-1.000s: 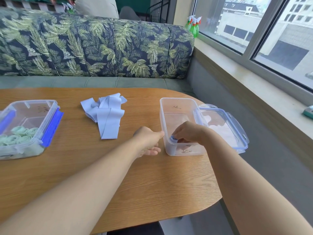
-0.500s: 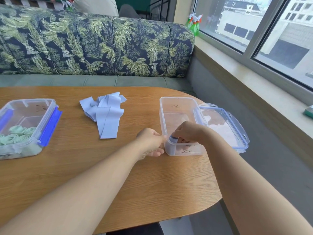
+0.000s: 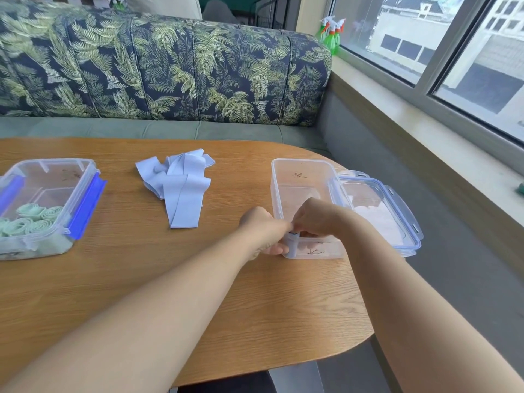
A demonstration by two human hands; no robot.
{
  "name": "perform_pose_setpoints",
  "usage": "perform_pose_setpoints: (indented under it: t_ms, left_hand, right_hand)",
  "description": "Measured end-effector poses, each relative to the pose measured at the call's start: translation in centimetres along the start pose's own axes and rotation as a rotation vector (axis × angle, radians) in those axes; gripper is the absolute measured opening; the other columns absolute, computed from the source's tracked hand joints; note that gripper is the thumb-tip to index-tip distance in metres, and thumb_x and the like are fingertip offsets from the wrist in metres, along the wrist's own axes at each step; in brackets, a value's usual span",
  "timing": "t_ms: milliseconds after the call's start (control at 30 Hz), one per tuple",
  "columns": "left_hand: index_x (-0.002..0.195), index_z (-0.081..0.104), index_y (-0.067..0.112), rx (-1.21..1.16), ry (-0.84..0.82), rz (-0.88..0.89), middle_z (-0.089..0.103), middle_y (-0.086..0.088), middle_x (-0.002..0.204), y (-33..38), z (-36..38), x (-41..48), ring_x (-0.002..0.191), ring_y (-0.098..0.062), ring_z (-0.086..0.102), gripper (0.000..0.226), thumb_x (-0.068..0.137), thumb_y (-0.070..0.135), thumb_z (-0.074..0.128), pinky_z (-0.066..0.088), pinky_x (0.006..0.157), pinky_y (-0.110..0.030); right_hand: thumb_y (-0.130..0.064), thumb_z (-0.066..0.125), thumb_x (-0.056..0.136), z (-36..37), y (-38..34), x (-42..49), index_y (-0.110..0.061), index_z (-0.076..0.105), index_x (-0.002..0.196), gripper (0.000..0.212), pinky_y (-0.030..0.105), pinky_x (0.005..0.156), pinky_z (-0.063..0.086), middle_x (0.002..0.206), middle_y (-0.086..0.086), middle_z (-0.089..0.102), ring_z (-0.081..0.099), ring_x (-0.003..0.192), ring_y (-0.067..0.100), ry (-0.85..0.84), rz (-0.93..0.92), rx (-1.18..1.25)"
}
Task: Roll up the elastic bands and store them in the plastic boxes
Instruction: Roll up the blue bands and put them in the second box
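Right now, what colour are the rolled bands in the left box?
Pale green rolled bands; head view.

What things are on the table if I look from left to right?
Plastic box holding green rolled bands → loose blue bands → open clear box → its lid, lying beside it.

I sit at a wooden tabletop (image 3: 113, 293) with a rounded right end. Behind it runs a bench sofa: a backrest (image 3: 170, 69) in dark fabric printed with green palm leaves, over a plain grey-green seat (image 3: 141, 129). To my right a pale windowsill (image 3: 442, 137) tops a grey wall (image 3: 348, 143), and above it a big window (image 3: 442, 58) lets in daylight (a light-coloured building (image 3: 405, 26) shows outside). Green spray bottles (image 3: 331, 35) stand at the sill's far end.
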State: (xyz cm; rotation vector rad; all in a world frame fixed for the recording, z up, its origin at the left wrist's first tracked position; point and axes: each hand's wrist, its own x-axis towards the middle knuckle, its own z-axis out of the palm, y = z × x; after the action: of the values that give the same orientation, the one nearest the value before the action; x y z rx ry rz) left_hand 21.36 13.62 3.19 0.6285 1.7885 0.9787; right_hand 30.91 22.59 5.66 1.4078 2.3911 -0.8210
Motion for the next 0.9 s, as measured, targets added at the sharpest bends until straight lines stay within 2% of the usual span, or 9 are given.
perform_pose_setpoints:
  t_ms: [133, 200, 333, 400, 500, 633, 700, 800, 900]
  left_hand:
    - [0.103, 0.062, -0.003, -0.021, 0.026, -0.017, 0.066, -0.018, 0.105, 0.2, 0.4, 0.2, 0.065, -0.026, 0.074, 0.044, 0.068, 0.014, 0.082, 0.062, 0.07, -0.038]
    - [0.105, 0.06, -0.002, -0.031, 0.044, -0.02, 0.065, -0.018, 0.107, 0.2, 0.5, 0.4, 0.061, -0.027, 0.073, 0.044, 0.068, 0.011, 0.081, 0.062, 0.068, -0.039]
    - [0.11, 0.058, -0.001, -0.042, 0.065, -0.023, 0.064, -0.018, 0.113, -0.1, 0.7, 1.0, 0.059, -0.027, 0.072, 0.038, 0.077, 0.011, 0.071, 0.062, 0.065, -0.037]
    - [0.11, 0.058, -0.001, -0.046, 0.074, -0.026, 0.064, -0.019, 0.112, -0.1, 0.7, 1.1, 0.06, -0.027, 0.073, 0.035, 0.079, 0.011, 0.069, 0.062, 0.064, -0.037]
    - [0.106, 0.058, -0.001, -0.036, 0.078, -0.027, 0.066, -0.019, 0.107, 0.0, 0.8, 1.0, 0.062, -0.027, 0.073, 0.027, 0.082, 0.009, 0.067, 0.062, 0.066, -0.036]
    - [0.109, 0.059, 0.001, 0.037, 0.085, -0.041, 0.065, -0.015, 0.111, 0.2, 0.7, 0.9, 0.064, -0.024, 0.073, 0.034, 0.081, 0.015, 0.07, 0.059, 0.055, -0.026]
    - [0.107, 0.061, 0.003, 0.111, 0.096, -0.045, 0.067, -0.012, 0.107, 0.6, 0.5, 0.9, 0.066, -0.022, 0.073, 0.036, 0.077, 0.018, 0.074, 0.058, 0.054, -0.024]
    - [0.099, 0.061, 0.006, 0.245, 0.129, -0.031, 0.071, -0.01, 0.093, 1.6, 0.6, 0.9, 0.065, -0.021, 0.073, 0.031, 0.074, 0.018, 0.076, 0.061, 0.064, -0.03]
    - [0.089, 0.055, 0.008, 0.375, 0.157, -0.017, 0.071, -0.006, 0.078, 2.1, 1.1, 0.9, 0.06, -0.019, 0.073, 0.02, 0.079, 0.016, 0.071, 0.052, 0.049, -0.023]
  right_hand:
    - [-0.02, 0.066, 0.086, 0.0, -0.4, 0.1, -0.01, 0.058, 0.077, 0.016, 0.027, 0.062, 0.043, 0.074, 0.006, 0.056, 0.049, 0.067, 0.021, 0.019, -0.015, -0.09]
    - [-0.02, 0.067, 0.086, -0.2, -0.1, 0.2, -0.014, 0.062, 0.09, 0.009, 0.029, 0.074, 0.048, 0.089, 0.005, 0.061, 0.055, 0.08, 0.021, 0.008, -0.048, -0.076]
    - [-0.023, 0.066, 0.089, -0.4, 0.9, -0.6, -0.004, 0.07, 0.109, 0.028, 0.035, 0.081, 0.052, 0.093, 0.008, 0.062, 0.053, 0.083, 0.018, -0.025, -0.071, -0.003]
    - [-0.025, 0.065, 0.088, -0.2, 1.3, -1.0, -0.001, 0.069, 0.112, 0.033, 0.039, 0.091, 0.052, 0.093, 0.012, 0.064, 0.054, 0.08, 0.017, -0.017, -0.066, 0.048]
    - [-0.025, 0.066, 0.086, 0.1, 1.4, -0.7, 0.004, 0.066, 0.112, 0.04, 0.047, 0.093, 0.053, 0.087, 0.007, 0.057, 0.052, 0.077, 0.018, -0.015, -0.046, 0.112]
    - [-0.028, 0.071, 0.082, -0.2, 1.6, -0.4, -0.001, 0.07, 0.109, 0.039, 0.04, 0.093, 0.053, 0.093, 0.008, 0.068, 0.055, 0.08, 0.018, -0.016, -0.004, 0.169]
    - [-0.03, 0.073, 0.081, -0.4, 1.8, -0.3, -0.004, 0.072, 0.108, 0.038, 0.037, 0.09, 0.052, 0.096, 0.005, 0.069, 0.056, 0.083, 0.018, -0.022, 0.001, 0.185]
    - [-0.03, 0.075, 0.08, -0.3, 2.1, -0.1, -0.008, 0.075, 0.102, 0.031, 0.037, 0.091, 0.053, 0.097, 0.004, 0.071, 0.06, 0.085, 0.018, -0.036, -0.005, 0.209]
    - [-0.027, 0.075, 0.079, -0.3, 2.6, 0.1, -0.005, 0.074, 0.101, 0.031, 0.04, 0.09, 0.053, 0.093, 0.007, 0.07, 0.059, 0.085, 0.019, -0.058, -0.012, 0.259]
